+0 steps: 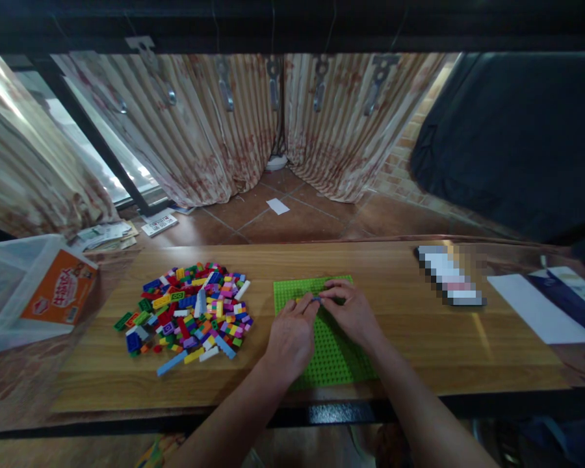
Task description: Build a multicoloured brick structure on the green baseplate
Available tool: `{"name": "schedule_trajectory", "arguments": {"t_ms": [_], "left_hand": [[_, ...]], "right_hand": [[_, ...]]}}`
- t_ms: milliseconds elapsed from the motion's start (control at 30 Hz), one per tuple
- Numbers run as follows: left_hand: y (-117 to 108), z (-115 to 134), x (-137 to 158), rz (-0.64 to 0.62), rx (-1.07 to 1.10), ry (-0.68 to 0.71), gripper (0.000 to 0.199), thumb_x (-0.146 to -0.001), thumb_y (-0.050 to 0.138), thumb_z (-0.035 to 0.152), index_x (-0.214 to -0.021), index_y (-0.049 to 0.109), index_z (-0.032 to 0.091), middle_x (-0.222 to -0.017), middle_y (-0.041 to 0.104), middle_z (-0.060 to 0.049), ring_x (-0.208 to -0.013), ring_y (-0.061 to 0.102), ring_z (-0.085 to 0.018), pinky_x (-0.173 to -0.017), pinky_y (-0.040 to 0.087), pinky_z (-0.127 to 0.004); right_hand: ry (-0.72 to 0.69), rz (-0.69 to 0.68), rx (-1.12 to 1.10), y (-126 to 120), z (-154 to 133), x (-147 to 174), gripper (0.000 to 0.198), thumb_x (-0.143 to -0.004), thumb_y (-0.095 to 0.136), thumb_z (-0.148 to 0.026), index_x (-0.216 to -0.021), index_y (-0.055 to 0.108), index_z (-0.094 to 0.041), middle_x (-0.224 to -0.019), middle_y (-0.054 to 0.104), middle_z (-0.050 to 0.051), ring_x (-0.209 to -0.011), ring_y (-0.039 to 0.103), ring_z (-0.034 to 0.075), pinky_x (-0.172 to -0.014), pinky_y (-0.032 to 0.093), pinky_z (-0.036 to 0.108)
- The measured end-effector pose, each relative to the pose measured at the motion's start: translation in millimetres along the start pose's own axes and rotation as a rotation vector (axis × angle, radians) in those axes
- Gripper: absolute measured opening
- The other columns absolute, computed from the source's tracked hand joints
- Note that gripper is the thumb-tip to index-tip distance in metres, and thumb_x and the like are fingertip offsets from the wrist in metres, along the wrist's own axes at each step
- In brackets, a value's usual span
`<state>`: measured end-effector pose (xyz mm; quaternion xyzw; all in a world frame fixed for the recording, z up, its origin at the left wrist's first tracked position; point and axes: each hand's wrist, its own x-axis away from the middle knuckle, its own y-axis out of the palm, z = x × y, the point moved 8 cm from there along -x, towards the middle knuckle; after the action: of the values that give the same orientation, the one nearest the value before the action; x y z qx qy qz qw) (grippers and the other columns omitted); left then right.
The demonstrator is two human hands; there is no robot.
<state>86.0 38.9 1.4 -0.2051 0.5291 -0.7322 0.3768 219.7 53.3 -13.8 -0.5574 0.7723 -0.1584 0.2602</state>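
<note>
A bright green studded baseplate (pixel 331 361) lies on the wooden table, under both hands. My left hand (pixel 292 338) rests over its upper left part, fingers bent and pressed together beside a small yellow brick (pixel 299 300) that is mostly covered. My right hand (pixel 348 311) comes in from the right, with thumb and forefinger pinching at a small blue brick (pixel 316 299). The fingertips of both hands nearly meet at this brick. What my left fingers hold is hidden. A heap of many-coloured toy bricks (pixel 190 312) lies to the left of the baseplate.
A clear plastic bin (pixel 17 286) with an orange label stands at the table's left end. On the right are a blurred-out phone-like object (pixel 449 276), a white sheet (pixel 541 309) and a dark blue packet (pixel 568 299). Curtains (pixel 214 130) hang beyond the table.
</note>
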Motion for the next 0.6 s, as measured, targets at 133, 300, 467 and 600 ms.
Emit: {"name": "schedule_trajectory", "arguments": {"t_ms": [133,300,467,600], "left_hand": [[-0.5,-1.8,-1.2,0.004,0.017,-0.011,0.046,-0.086,0.042,0.003,-0.127,0.056,0.014,-0.136,0.057,-0.011,-0.114,0.058,-0.024,-0.100,0.048,-0.042],[0.2,-4.8,0.7,0.038,0.042,0.025,0.047,-0.085,0.041,0.002,-0.128,0.056,0.016,-0.137,0.056,-0.011,-0.117,0.057,-0.023,-0.102,0.047,-0.042],[-1.9,-14.5,3.7,0.103,0.167,0.004,0.045,-0.088,0.040,0.005,-0.130,0.054,0.015,-0.138,0.054,-0.012,-0.125,0.053,-0.021,-0.107,0.045,-0.042],[-8.2,-25.0,2.7,0.162,0.271,-0.072,0.043,-0.090,0.039,0.007,-0.130,0.053,0.013,-0.140,0.052,-0.014,-0.126,0.053,-0.020,-0.107,0.046,-0.039]], "right_hand": [[-0.027,0.010,0.008,1.5,-3.8,2.1,0.012,-0.076,0.063,-0.025,-0.076,0.075,-0.024,-0.099,0.068,0.007,-0.098,0.062,0.022,-0.096,0.046,0.043],[-0.058,-0.020,-0.033,-3.3,-5.0,4.2,0.016,-0.083,0.060,-0.031,-0.084,0.075,-0.025,-0.105,0.070,0.007,-0.102,0.063,0.022,-0.097,0.046,0.043],[-0.018,0.086,-0.123,-19.7,3.8,2.3,0.022,-0.086,0.053,-0.030,-0.091,0.073,-0.022,-0.104,0.071,0.008,-0.102,0.064,0.022,-0.095,0.048,0.041],[-0.036,0.137,-0.061,-29.9,3.6,1.6,0.022,-0.086,0.052,-0.030,-0.092,0.071,-0.021,-0.103,0.070,0.010,-0.100,0.064,0.023,-0.094,0.048,0.043]]}}
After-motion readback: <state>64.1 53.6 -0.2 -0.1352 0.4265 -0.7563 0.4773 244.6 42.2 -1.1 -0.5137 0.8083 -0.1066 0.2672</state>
